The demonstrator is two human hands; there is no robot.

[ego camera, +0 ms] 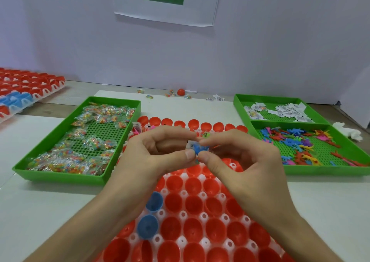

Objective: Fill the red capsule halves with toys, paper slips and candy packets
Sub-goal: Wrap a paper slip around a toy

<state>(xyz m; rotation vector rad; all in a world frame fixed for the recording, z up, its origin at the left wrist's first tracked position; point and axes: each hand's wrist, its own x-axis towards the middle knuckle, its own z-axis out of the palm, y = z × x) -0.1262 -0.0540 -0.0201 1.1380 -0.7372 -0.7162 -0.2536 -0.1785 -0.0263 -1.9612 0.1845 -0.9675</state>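
Observation:
A white rack (pixel 203 215) in front of me holds several open red capsule halves (pixel 193 203) and two blue halves (pixel 148 225). Above its middle, my left hand (pixel 152 153) and my right hand (pixel 242 157) meet. Together they pinch a small blue toy (pixel 201 149) with a white paper slip behind it, thumbs and forefingers closed on the bundle. Some far-row halves hold slips and toys. Candy packets (pixel 84 141) fill the left green tray (pixel 60 174). Paper slips (pixel 288 110) and plastic toys (pixel 300 143) lie in the two right green trays.
Another rack of red and blue capsules (pixel 24 89) stands at the far left. Loose candy packets, a red capsule half (pixel 180 91) and slips lie near the white back wall. A crumpled tissue (pixel 349 131) sits right of the toy tray.

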